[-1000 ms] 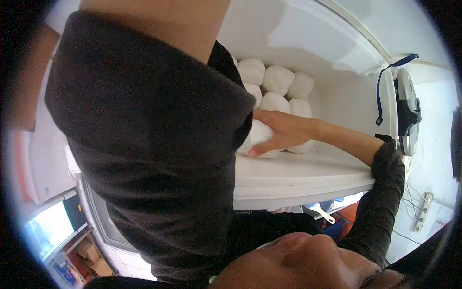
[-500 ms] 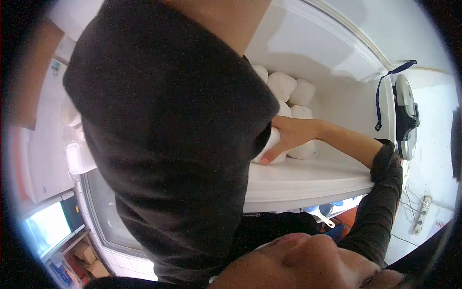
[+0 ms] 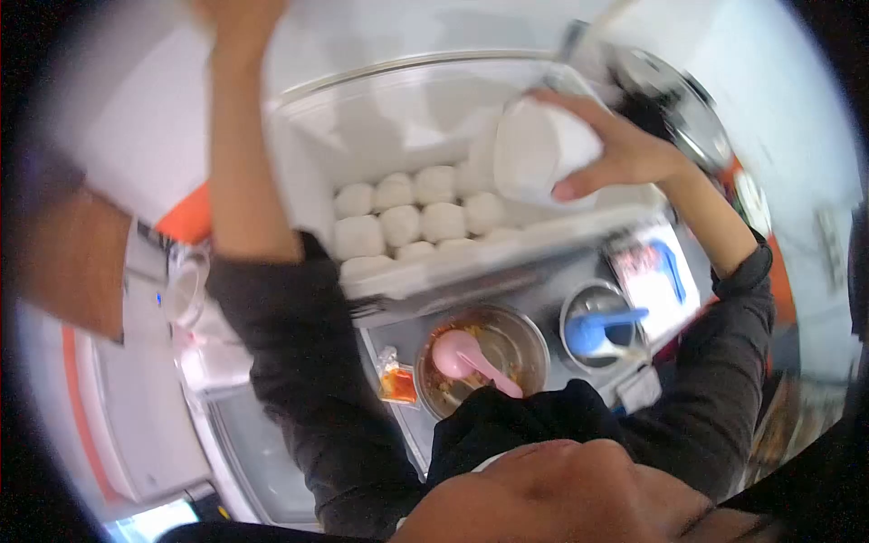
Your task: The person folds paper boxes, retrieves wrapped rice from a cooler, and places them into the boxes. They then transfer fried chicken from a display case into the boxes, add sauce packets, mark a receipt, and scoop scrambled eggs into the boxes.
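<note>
My right hand (image 3: 625, 149) grips a white rounded block (image 3: 543, 149) with a flat, smooth face, fingers over its top and thumb along its lower side. It is over the right end of a large white box (image 3: 317, 122). Inside, several white rounded lumps (image 3: 400, 226) lie packed in rows. My left hand (image 3: 240, 18) reaches up past the box's left end. It is blurred and partly cut off by the top edge, so its fingers do not show clearly.
Below the box sit a steel bowl (image 3: 541, 366) with a pink scoop (image 3: 455, 355), and a steel pot (image 3: 568, 303) with a blue scoop (image 3: 587, 335). An orange-filled packet (image 3: 396, 385) lies left of the bowl. A lidded steel pot (image 3: 706, 127) stands right.
My left arm has swung from across the middle out to the upper left, uncovering the box and bowls. My right hand, earlier low among the white lumps, is now higher with the block.
</note>
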The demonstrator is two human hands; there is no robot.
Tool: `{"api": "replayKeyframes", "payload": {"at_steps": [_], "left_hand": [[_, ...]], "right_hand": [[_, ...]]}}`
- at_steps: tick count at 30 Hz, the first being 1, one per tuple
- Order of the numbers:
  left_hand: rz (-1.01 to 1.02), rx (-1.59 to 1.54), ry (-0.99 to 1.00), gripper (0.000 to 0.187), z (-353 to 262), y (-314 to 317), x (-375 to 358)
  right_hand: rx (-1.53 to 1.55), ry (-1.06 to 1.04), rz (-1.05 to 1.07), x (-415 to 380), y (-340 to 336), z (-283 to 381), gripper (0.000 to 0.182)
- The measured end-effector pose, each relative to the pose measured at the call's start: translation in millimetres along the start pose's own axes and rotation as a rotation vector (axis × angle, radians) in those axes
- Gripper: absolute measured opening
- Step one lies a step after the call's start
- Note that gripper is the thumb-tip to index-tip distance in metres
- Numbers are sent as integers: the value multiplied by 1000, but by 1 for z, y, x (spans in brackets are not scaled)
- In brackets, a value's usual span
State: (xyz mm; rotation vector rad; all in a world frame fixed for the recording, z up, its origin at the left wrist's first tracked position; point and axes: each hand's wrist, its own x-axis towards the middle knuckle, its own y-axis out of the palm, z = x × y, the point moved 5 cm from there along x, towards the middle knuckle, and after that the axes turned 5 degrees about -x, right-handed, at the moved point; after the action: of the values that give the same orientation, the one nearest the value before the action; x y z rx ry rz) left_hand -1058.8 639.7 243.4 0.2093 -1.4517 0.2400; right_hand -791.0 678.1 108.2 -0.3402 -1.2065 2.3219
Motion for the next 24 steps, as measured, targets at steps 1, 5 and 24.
{"api": "replayKeyframes", "payload": {"at_steps": [1, 5, 24], "left_hand": [[-6, 27, 52, 20, -11, -23, -6], [115, 152, 178, 33, 8, -66, -51], [1000, -1826, -1465, 113, -448, -197, -277]], "right_hand": [[126, 11, -141, -34, -18, 3, 101], [287, -615, -484, -175, -46, 14, 94], [459, -31, -335, -286, 71, -161, 80]]}}
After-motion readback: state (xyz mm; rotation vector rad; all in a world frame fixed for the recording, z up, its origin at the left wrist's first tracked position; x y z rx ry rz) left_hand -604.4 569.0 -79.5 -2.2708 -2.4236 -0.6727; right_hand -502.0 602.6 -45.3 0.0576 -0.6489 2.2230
